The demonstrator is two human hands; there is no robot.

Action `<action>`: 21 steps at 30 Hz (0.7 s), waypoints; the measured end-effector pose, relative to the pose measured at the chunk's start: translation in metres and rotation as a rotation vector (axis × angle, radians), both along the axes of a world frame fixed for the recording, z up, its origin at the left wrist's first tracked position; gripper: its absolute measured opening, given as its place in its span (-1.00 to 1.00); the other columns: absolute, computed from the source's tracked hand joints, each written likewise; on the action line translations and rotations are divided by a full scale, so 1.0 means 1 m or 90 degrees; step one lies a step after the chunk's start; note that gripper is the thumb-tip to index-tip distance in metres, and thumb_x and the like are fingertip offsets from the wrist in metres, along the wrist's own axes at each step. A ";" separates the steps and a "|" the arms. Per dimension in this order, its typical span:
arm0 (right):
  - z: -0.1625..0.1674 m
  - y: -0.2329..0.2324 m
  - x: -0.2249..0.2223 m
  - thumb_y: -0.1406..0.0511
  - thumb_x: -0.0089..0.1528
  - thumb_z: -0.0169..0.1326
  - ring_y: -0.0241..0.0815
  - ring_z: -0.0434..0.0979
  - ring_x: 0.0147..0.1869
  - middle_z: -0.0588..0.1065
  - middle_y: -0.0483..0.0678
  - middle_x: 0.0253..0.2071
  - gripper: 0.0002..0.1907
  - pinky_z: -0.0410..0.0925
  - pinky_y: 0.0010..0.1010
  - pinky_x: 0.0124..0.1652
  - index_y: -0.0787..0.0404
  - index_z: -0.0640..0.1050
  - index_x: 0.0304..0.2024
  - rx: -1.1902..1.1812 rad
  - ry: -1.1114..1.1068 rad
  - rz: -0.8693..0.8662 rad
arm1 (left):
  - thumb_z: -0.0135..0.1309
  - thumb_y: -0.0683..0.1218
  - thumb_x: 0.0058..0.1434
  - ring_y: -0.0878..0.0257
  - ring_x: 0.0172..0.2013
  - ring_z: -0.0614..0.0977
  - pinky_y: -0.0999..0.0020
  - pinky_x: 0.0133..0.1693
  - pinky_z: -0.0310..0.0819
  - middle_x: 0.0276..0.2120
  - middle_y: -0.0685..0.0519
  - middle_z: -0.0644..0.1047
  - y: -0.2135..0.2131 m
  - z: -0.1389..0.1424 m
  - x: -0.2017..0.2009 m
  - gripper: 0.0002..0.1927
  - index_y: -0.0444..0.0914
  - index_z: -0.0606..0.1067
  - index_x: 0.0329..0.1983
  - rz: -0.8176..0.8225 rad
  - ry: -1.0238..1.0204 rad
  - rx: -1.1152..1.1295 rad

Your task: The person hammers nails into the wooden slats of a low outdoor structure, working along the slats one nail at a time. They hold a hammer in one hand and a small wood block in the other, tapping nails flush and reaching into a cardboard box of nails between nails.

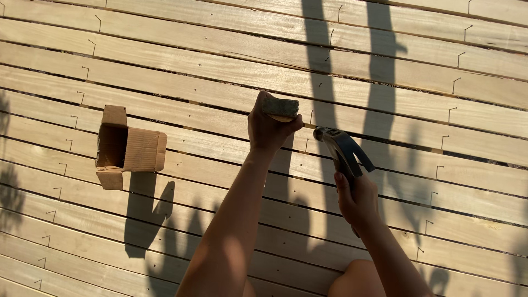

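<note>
My left hand (268, 131) grips a small grey-brown block (280, 106) and holds it upright against a pale wooden slat (220, 118). My right hand (358, 201) is wrapped around the handle of a claw hammer (342, 148). Its steel head points toward the block, a short way to the block's right and just above the slats. Thin nails (311, 116) stand partly driven in the slats near the block.
An open brown cardboard box (129, 147) stands on the slats to the left. Rows of half-driven nails (451, 113) stick up along the slats on both sides. Narrow gaps run between the slats. My knee (357, 278) shows at the bottom edge.
</note>
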State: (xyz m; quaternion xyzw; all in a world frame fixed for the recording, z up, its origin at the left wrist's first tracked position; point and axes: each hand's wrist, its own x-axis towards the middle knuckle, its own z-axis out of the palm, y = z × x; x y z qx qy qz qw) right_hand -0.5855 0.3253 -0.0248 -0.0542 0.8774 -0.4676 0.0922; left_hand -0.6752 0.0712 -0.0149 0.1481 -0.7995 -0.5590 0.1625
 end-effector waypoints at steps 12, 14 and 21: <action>-0.011 -0.035 -0.053 0.17 0.45 0.02 0.14 0.57 -0.41 0.52 0.12 -0.46 -0.71 0.40 -0.14 -0.38 0.31 0.50 -0.16 0.174 0.072 -0.008 | 0.45 0.08 -0.18 0.29 -0.30 0.69 0.35 -0.22 0.69 -0.35 0.12 0.61 -0.005 0.000 0.000 -0.40 -0.17 0.36 -0.20 -0.006 0.009 0.055; -0.007 -0.026 -0.041 0.23 0.43 -0.06 0.13 0.58 -0.47 0.51 0.12 -0.51 -0.76 0.41 -0.13 -0.39 0.29 0.48 -0.13 0.034 0.090 -0.021 | 0.45 0.08 -0.19 0.29 -0.30 0.69 0.35 -0.22 0.69 -0.34 0.11 0.61 -0.006 0.000 -0.002 -0.40 -0.18 0.35 -0.20 -0.008 0.018 0.061; -0.020 -0.040 -0.047 0.13 0.41 0.01 0.05 0.54 -0.41 0.49 0.08 -0.52 -0.66 0.38 -0.18 -0.39 0.32 0.49 -0.20 0.235 0.104 0.049 | 0.44 0.07 -0.16 0.28 -0.31 0.70 0.35 -0.21 0.69 -0.35 0.10 0.61 -0.007 0.000 0.000 -0.42 -0.17 0.37 -0.19 -0.004 0.039 0.054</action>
